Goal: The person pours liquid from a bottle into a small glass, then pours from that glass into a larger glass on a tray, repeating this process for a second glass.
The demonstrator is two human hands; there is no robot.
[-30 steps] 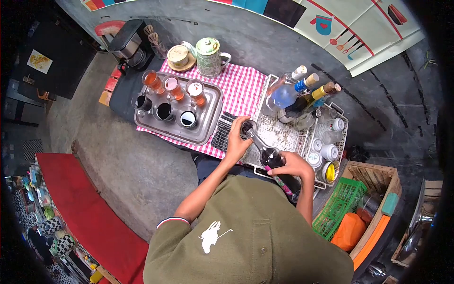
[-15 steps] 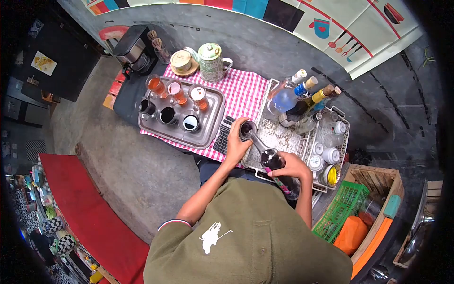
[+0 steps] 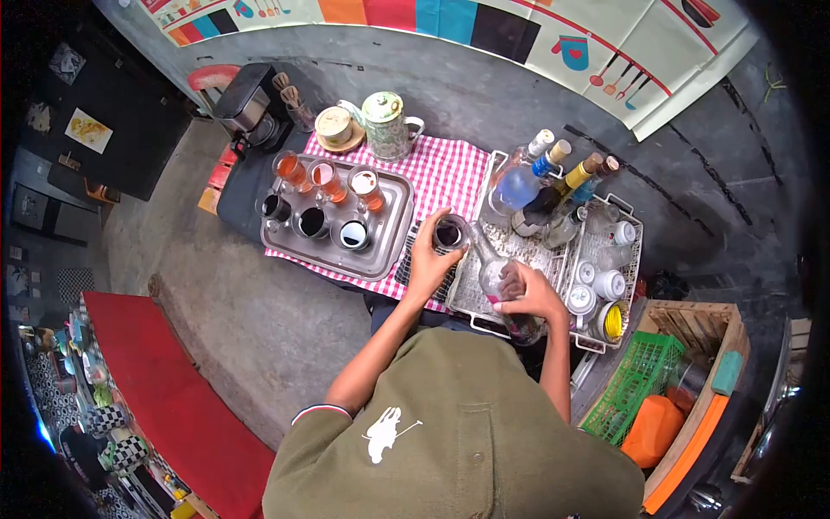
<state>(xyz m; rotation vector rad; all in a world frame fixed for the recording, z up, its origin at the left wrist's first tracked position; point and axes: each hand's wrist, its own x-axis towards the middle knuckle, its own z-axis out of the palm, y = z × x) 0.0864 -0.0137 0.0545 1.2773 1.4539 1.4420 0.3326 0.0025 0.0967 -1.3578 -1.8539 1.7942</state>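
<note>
My left hand [image 3: 429,259] is wrapped round a glass cup [image 3: 450,232] with dark liquid in it, held over the black mat [image 3: 415,270]. In my right hand [image 3: 534,298] is a clear glass bottle [image 3: 495,270], tilted with its neck close to the cup's rim. The bottle looks mostly clear, with a pink label partly hidden by my fingers. To the left, a metal tray [image 3: 379,264] bears several glass cups, some with red drink [image 3: 325,179] at the back and some with dark drink [image 3: 312,221] in front.
A white wire rack [image 3: 467,298] on the right holds several bottles [image 3: 519,195] and lidded jars [image 3: 609,284]. Behind the tray stand a patterned enamel pitcher [image 3: 387,130], a cup on a saucer [image 3: 335,128] and a coffee maker [image 3: 252,105]. A wooden crate [image 3: 735,333] holds a green basket [image 3: 635,376].
The dark liquid in the bottle has gone down, leaving it clearer. The cup now shows dark liquid and sits more level. The bottle's neck has shifted slightly away from the cup.
</note>
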